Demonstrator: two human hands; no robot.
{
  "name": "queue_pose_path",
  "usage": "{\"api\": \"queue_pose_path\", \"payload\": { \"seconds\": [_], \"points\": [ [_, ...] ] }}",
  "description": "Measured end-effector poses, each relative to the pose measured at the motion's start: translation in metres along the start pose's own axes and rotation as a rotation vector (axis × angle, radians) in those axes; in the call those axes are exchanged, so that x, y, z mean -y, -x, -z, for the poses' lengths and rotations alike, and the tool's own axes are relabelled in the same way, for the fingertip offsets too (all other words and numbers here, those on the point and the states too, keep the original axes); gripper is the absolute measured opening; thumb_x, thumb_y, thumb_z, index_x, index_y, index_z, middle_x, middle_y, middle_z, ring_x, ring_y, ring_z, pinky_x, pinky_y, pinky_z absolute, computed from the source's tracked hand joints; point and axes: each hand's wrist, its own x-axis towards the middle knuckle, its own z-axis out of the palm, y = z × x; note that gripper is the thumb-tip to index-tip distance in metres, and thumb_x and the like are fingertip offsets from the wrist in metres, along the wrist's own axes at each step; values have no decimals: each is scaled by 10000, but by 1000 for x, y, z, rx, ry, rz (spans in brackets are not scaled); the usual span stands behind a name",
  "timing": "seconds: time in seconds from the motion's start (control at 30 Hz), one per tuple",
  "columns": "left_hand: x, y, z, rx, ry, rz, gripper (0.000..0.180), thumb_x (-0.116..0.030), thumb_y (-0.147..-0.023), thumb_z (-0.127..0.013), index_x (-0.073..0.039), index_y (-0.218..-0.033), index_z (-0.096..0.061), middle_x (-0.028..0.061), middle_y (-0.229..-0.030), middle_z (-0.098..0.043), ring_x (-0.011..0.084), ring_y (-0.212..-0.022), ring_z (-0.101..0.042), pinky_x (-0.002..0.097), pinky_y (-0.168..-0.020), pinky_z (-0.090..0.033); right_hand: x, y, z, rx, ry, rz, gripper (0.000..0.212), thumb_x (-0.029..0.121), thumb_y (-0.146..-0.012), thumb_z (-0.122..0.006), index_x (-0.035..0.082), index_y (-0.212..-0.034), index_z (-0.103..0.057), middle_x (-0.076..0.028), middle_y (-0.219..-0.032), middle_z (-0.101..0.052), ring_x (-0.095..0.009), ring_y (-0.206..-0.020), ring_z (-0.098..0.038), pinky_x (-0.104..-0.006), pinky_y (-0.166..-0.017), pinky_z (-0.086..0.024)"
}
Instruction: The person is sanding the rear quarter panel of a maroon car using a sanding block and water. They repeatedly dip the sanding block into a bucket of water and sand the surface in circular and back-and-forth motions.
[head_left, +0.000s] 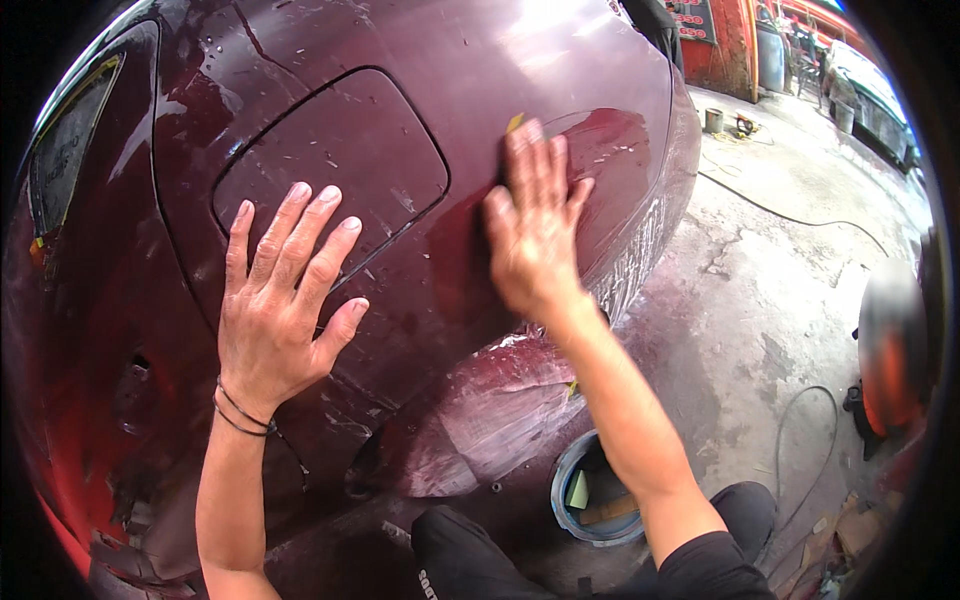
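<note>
A glossy dark maroon car body panel fills the middle and left, streaked and dotted with wet marks. My left hand rests over the lower edge of the fuel door, fingers spread and holding nothing; two thin dark bands circle its wrist. My right hand lies flat against the panel right of the fuel door, inside a darker, wet-looking patch. A small yellow edge of a thin sheet, seemingly sandpaper, peeks out beneath its fingertips; the palm hides the rest.
Below the panel is a dull, scuffed maroon lower section. A bucket with a yellow-green piece inside stands beside my knees. A cable crosses the concrete floor. An orange and dark object is at right; another car stands farther off.
</note>
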Motion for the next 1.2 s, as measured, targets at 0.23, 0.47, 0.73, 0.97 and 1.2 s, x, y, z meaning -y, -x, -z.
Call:
{"api": "queue_pose_path", "payload": {
  "seconds": [0.23, 0.47, 0.73, 0.97, 1.2],
  "points": [
    [0, -5, 3, -19, 14, 1, 577, -393, -1015, -660, -160, -1538, -584, 82, -1657, -520, 310, -1582, -419, 586, -1343, -182, -86, -88, 23, 0, 45, -80, 633, 395, -1153, -364, 221, -1748, -233, -35, -1818, -216, -322, -1690, -127, -784, -1255, -40],
    [7, 4, 0, -18, 39, 13, 601, -385, -981, -713, -178, -1532, -588, 58, -1666, -508, 284, -1590, -403, 583, -1349, -188, 6, -20, -8, 25, 9, -3, 661, 366, -1152, -350, 123, -1750, -208, -74, -1832, -161, -324, -1699, -61, -698, -1284, 87],
    [-4, -5, -6, -62, 124, 19, 612, -389, -970, -720, -181, -1530, -587, 52, -1669, -506, 275, -1590, -404, 584, -1352, -191, -115, -129, 35, 18, -95, -484, 631, 430, -1186, -262, 179, -1757, -166, -33, -1842, -102, -330, -1697, -13, -801, -1248, -58],
    [2, 4, -7, -133, 200, 66, 695, -318, -906, -779, -184, -1552, -558, 45, -1644, -525, 270, -1577, -417, 564, -1355, -215, 7, 8, 24, 245, 42, 93, 707, 381, -1146, -345, 80, -1755, -148, -140, -1837, -101, -374, -1698, -16, -699, -1269, 97],
    [5, 6, -4, -196, 243, 113, 745, -253, -844, -827, -174, -1541, -573, 54, -1635, -533, 279, -1577, -419, 563, -1351, -226, 28, -88, 26, 204, 57, 275, 645, 349, -1155, -333, 118, -1745, -215, -126, -1823, -175, -390, -1690, -61, -733, -1274, 13]
  ]
}}
